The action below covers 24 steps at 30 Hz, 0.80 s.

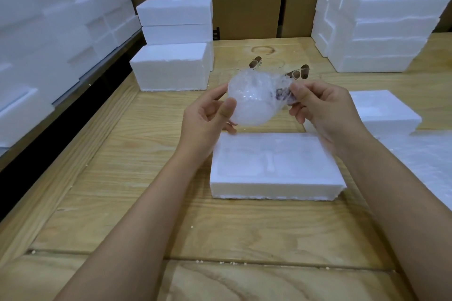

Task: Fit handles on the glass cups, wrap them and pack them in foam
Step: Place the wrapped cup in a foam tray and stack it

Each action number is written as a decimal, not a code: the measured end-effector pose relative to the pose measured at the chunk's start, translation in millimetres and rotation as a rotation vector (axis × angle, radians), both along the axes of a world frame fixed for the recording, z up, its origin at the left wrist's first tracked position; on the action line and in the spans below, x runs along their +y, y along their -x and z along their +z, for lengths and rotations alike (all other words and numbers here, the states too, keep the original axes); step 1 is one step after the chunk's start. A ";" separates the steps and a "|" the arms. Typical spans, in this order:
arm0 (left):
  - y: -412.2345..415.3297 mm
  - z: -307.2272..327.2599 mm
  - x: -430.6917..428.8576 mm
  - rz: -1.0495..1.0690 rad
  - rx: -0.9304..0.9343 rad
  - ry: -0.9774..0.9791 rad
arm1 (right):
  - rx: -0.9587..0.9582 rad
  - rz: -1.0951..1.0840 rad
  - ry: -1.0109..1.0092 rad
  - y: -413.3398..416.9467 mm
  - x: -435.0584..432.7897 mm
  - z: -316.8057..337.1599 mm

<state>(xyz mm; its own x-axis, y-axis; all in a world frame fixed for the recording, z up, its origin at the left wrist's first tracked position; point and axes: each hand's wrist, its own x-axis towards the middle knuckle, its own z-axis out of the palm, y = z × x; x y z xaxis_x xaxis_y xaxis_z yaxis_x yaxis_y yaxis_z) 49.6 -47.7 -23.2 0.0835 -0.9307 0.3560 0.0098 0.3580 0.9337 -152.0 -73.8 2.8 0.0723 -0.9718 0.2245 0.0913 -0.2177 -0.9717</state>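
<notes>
I hold a glass cup wrapped in thin white foam sheet (254, 99) above the wooden table. My left hand (208, 117) grips the cup's rounded body, thumb on the front. My right hand (320, 107) pinches the wrapped dark handle end (283, 95) on the cup's right side. Below my hands lies an open foam tray (276, 166) with shallow moulded recesses. Behind the wrapped cup, two glass cups with brown wooden handles (255, 62) (299, 72) stand on the table, their clear bodies hard to make out.
Closed foam boxes are stacked at back left (173, 44) and back right (374, 24). Another foam half (384, 110) lies to the right, with a white sheet (425, 161) beside it. More foam fills the left shelf (49, 32). Cardboard cartons (244, 2) line the back.
</notes>
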 end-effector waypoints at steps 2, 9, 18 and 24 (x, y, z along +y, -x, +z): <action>-0.3 -2.0 -2.1 0.056 0.047 -0.026 | -0.005 0.000 -0.039 -2.4 1.8 0.2; 1.2 -8.2 -6.7 0.172 0.050 -0.067 | 0.029 -0.002 -0.149 -2.5 2.4 1.8; 4.1 -5.7 -3.4 0.174 0.027 -0.112 | 0.035 -0.002 -0.183 -2.3 3.4 3.4; 0.7 -2.9 -1.4 0.145 0.028 -0.090 | -0.126 0.068 -0.114 -2.5 6.5 5.7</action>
